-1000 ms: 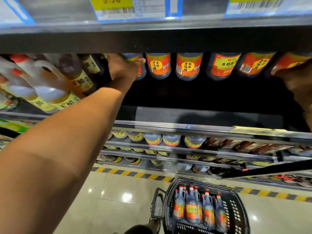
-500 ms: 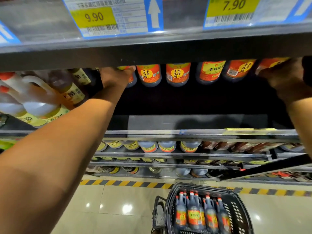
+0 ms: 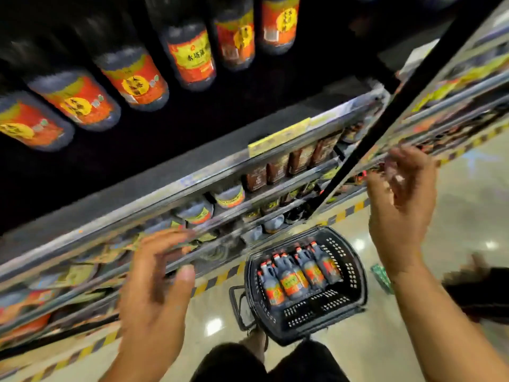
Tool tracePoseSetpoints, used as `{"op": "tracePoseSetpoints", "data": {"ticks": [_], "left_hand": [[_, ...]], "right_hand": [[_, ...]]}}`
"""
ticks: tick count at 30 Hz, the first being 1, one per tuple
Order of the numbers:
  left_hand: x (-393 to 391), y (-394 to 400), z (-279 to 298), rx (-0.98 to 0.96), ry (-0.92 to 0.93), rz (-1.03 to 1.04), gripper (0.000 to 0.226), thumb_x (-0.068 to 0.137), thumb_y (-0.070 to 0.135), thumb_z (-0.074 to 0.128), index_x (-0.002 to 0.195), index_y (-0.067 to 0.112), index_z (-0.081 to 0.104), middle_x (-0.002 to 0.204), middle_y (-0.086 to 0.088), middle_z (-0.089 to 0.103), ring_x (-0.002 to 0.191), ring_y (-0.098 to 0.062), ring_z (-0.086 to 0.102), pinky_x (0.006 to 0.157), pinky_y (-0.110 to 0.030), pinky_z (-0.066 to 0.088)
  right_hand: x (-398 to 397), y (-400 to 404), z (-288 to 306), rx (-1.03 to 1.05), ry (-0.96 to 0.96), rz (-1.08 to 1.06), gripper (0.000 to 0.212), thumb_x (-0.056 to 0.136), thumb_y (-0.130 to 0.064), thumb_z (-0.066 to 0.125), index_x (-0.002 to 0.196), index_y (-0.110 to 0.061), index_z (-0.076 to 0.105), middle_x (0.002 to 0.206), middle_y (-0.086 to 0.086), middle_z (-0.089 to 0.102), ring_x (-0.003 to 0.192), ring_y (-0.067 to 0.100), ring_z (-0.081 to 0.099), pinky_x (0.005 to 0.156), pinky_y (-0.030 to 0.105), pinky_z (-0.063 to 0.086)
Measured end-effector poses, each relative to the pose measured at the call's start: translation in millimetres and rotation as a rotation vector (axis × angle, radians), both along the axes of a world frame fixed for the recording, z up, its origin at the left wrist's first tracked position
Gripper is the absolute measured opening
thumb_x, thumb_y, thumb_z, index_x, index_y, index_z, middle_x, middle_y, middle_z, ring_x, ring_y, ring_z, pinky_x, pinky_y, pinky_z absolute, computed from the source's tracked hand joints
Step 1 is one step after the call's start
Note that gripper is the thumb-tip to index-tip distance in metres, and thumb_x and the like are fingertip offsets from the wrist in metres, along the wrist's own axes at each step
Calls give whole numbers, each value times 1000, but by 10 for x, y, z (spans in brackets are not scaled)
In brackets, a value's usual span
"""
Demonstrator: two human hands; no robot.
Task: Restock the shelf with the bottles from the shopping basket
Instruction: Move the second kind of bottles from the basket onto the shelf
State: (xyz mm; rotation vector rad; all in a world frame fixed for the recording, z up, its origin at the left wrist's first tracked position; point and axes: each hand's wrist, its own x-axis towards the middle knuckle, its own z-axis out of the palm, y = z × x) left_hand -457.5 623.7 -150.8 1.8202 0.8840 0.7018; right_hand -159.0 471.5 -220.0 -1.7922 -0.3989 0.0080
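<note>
A black shopping basket stands on the floor below me, with several dark bottles with red caps and orange labels lying in it. More of the same bottles stand in a row at the back of the dark shelf above. My left hand hovers in front of the lower shelves, fingers spread and holding nothing. My right hand hangs in the air above and right of the basket, fingers loosely bent, also holding nothing. The picture is blurred by motion.
Lower shelves hold other jars and bottles behind metal rails. A dark upright post crosses the view on the right. Yellow-black tape marks the tiled floor along the shelf base. My legs are just behind the basket.
Both hands have left the shelf bottles and come down in front of me with nothing in them. My view has swung down and tilted toward the basket.
</note>
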Motion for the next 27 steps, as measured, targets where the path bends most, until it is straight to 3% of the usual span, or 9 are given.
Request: {"op": "tracePoseSetpoints", "data": {"ticks": [5,7,9,11,13,17,20,23,27], "left_hand": [[670,-392,-1302,-472,409,-313,48,100,59,61,142,36,57,143,18,59,136,-1,54,109,-23,43],[856,-545,-1924,-571,556,-327,35,100,48,65,130,29,60,125,12,63,125,-9,58,94,-9,43],[991,-667,-2543,-614,676,-259,21,100,45,69,107,26,62,104,1,67,112,-26,64,91,-26,51],[1097,-785,-3062,-609,831,-251,37,100,47,67,94,10,63,103,-25,68,106,-39,66,92,-47,50],[1151,-899,-3583,-612,948,-238,55,103,43,63,96,-11,58,98,-39,56,93,-48,61,81,-52,48],[1308,-1115,-4548,-646,1055,-175,45,104,34,65,69,8,54,61,-9,43,54,-18,48,55,-31,34],[1408,-1234,-5335,-763,1002,-36,33,96,30,75,101,-2,75,87,-14,67,80,-19,65,67,-30,45],[1490,-1344,-5971,-912,1024,79,49,97,29,73,134,-2,63,114,-16,67,96,-22,60,78,-33,48],[1549,-1447,-6624,-745,1053,159,62,86,44,83,128,1,67,126,-16,70,107,-31,68,78,-32,54]], "right_hand": [[-413,-902,-1252,-405,288,-122,47,92,-10,76,135,-16,56,129,7,63,122,23,61,105,48,51],[-514,-1137,-1603,-520,392,-84,40,91,-7,76,128,-11,61,118,9,66,115,21,65,98,27,47],[-582,-1333,-1921,-608,467,-20,33,90,1,74,120,-8,66,108,4,67,98,-1,63,84,10,38],[-601,-1497,-2323,-713,555,47,41,90,-2,75,129,-4,64,120,12,68,109,14,63,89,19,40],[-591,-1628,-2766,-842,685,99,45,91,-12,74,135,-8,61,131,20,67,118,37,64,91,34,48],[-532,-1801,-3738,-963,775,190,48,89,-23,74,133,-11,60,132,19,63,120,43,63,95,46,54],[-501,-1842,-4429,-1015,762,285,48,89,-22,72,134,-10,60,129,19,62,121,42,60,96,43,50],[-447,-1875,-5107,-1047,731,336,49,91,-17,71,138,-8,58,131,19,58,123,43,58,103,43,47],[-171,-1806,-5903,-1108,649,359,48,93,-18,70,138,-5,59,130,24,60,119,45,60,103,50,52]]}}
